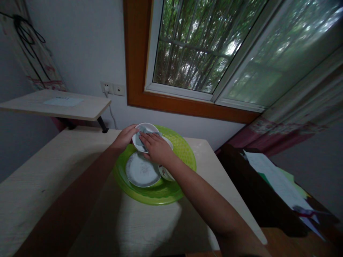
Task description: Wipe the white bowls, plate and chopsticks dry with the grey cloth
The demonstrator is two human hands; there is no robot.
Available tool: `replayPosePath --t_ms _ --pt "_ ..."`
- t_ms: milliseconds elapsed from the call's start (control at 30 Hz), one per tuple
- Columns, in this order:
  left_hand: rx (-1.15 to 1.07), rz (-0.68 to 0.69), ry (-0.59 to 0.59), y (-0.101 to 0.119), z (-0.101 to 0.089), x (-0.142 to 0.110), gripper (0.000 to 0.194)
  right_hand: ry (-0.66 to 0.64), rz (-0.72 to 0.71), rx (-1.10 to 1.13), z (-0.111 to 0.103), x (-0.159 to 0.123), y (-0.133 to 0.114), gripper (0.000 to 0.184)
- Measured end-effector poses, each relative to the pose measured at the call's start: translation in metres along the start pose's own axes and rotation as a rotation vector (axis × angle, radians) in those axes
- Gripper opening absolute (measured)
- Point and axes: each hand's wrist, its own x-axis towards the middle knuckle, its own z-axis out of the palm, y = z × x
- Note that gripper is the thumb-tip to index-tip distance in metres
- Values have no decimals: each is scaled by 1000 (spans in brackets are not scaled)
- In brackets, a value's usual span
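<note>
My left hand (127, 136) grips the left rim of a small white bowl (145, 126), tilted so its inside faces me. Pressed into that bowl is a grey-green cloth (142, 139) under the fingers of my right hand (158, 147). Both hands are over a round green plastic basin (158, 200). A white plate (143, 171) with a faint grey pattern lies in the basin, below the bowl. Beside the plate, a patterned bowl (166, 174) is partly covered by my right forearm. Another white dish (168, 142) shows only its edge behind my right hand.
The basin stands on a pale wooden table (150, 228). A raised shelf (91, 110) with a paper (63, 101) is at the back left. Wall sockets (112, 88) and a window (198, 46) are behind. Papers (276, 178) lie on a dark surface to the right.
</note>
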Motion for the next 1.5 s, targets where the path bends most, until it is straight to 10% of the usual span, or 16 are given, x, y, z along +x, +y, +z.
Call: replayPosePath --t_ms 500,933,1500 --pt "122 43 128 5 2 -3 39 -78 -35 -188 -9 6 -1 14" --pt "203 99 165 7 1 -3 44 -1 -94 268 1 -1 2 49" --pt "265 63 180 14 1 -7 37 -19 100 -73 -2 -1 4 82"
